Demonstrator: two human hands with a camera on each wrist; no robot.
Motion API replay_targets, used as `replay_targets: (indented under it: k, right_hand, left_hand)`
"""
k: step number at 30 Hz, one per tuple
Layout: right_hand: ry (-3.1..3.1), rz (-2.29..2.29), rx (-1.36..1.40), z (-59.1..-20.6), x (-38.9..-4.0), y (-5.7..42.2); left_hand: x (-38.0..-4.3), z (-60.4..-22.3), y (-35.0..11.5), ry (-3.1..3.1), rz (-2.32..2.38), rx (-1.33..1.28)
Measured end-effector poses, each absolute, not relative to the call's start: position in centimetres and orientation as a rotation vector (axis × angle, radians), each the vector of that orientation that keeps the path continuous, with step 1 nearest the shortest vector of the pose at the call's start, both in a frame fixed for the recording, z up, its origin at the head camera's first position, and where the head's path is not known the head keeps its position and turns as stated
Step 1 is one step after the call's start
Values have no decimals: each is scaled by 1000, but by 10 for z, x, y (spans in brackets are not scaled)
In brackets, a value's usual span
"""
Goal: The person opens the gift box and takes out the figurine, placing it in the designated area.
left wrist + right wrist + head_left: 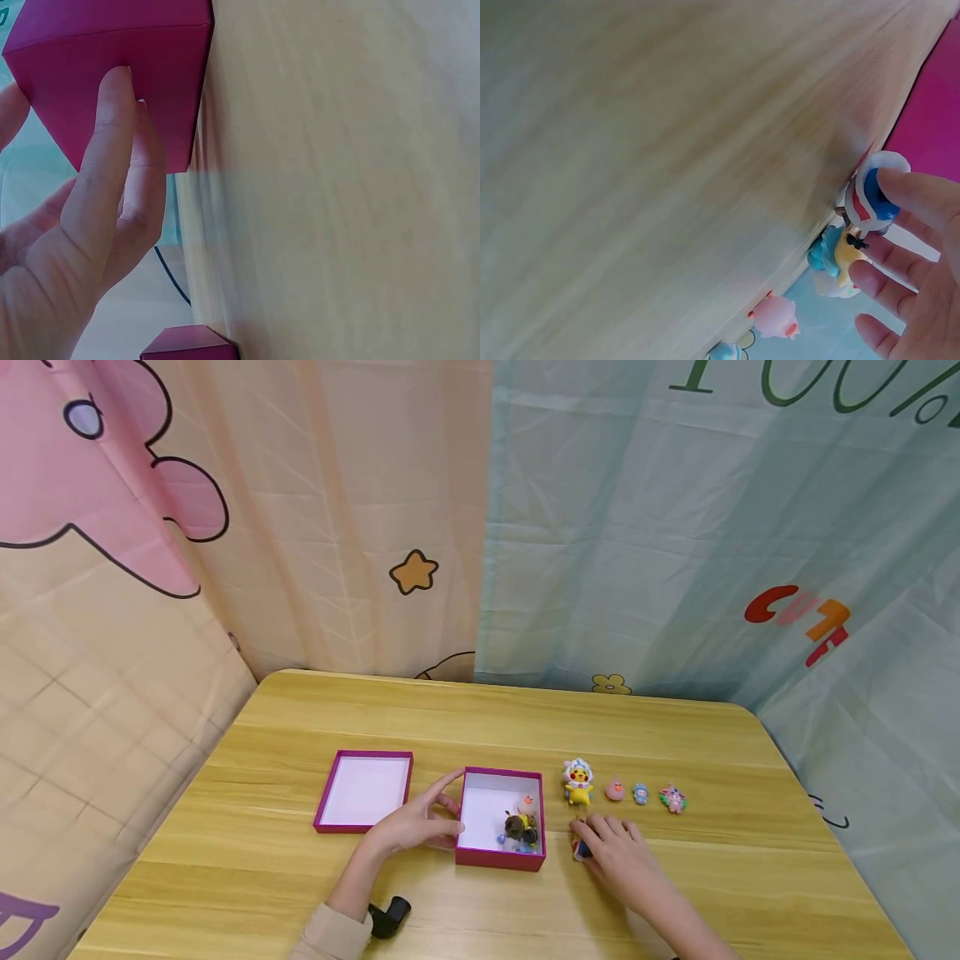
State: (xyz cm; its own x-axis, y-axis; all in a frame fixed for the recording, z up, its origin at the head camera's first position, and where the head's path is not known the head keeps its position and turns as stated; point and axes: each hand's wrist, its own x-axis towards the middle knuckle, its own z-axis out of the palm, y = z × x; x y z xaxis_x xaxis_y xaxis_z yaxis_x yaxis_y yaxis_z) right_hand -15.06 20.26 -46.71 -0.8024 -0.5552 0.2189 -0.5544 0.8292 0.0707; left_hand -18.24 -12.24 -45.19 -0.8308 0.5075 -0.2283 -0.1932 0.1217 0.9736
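A magenta open box with a white inside stands in front of me, with several small toy figures at its right side. My left hand touches the box's left wall; in the left wrist view the fingers rest on the outside of the magenta wall. Right of the box, my right hand pinches a small blue, white and red figurine between thumb and fingers, low over the table. The head view shows only part of that figurine, as the hand covers the rest.
The box lid lies inside up at the left. A row of toys stands behind my right hand: a yellow figure with a white hood, a pink pig, a small blue figure and a pink-and-green one. A black object lies near my left forearm.
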Motion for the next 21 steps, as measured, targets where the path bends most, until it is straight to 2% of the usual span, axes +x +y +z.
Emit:
replay_targets:
  k: [10,21]
  right_hand:
    - [-2764,-3,872,-464,-153,204]
    - [-2807,25,866,-439,-160,202]
  left_hand:
    - [-183,-452,-123,1897,1753,304]
    - [-183,-453,-123,1887,1757,307]
